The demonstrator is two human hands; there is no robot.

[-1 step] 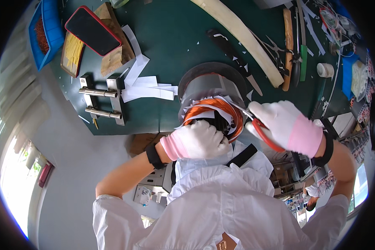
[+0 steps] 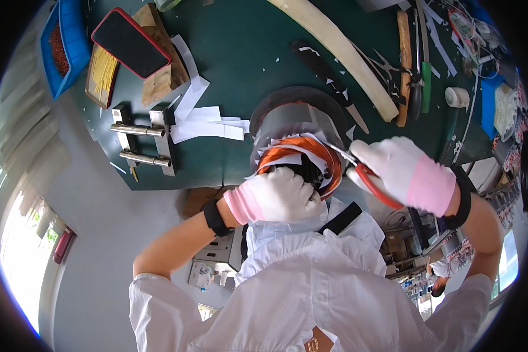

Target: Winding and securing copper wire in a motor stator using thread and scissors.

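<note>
Wound cylinder (image 2: 299, 120) and two gloved hands at a dark green table (image 2: 240, 64). The wound cylinder lies at the table's near edge, in front of the wearer's chest, its open end toward the wearer. Its body is smooth and dark grey, with a darker round rim on the far side. Around the opening curve glossy orange strands (image 2: 290, 144), banded with white paper whose edge stands in pointed tabs; the interior is dark.

Left hand (image 2: 284, 195), in a white knit glove with pink cuff: fingers curled together at the near left of the wound cylinder's opening; what they grip cannot be told. Right hand (image 2: 387, 170), gloved alike: thumb and fingers clamped on red-handled scissors (image 2: 365, 170), right of the wound cylinder, the metal blades reaching its papered edge.

Containers: far left of the wound cylinder, a blue plastic tray (image 2: 79, 53) holds thin reddish-brown strands (image 2: 57, 50); somewhat closer to it, a shallow brown-edged tray (image 2: 98, 101) holds slender yellow sticks (image 2: 102, 73). Far right of it, a blue box (image 2: 488, 105) contains whitish, translucent material (image 2: 506, 111).

Materials: left of the wound cylinder, flat white strips (image 2: 208, 126) overlap, and a metal fixture (image 2: 141, 130) bears two polished round bars. Beyond it and to the right lie a dark-handled knife (image 2: 331, 82), a pale curved bar (image 2: 340, 50) and a rough wooden stick (image 2: 403, 76).
</note>
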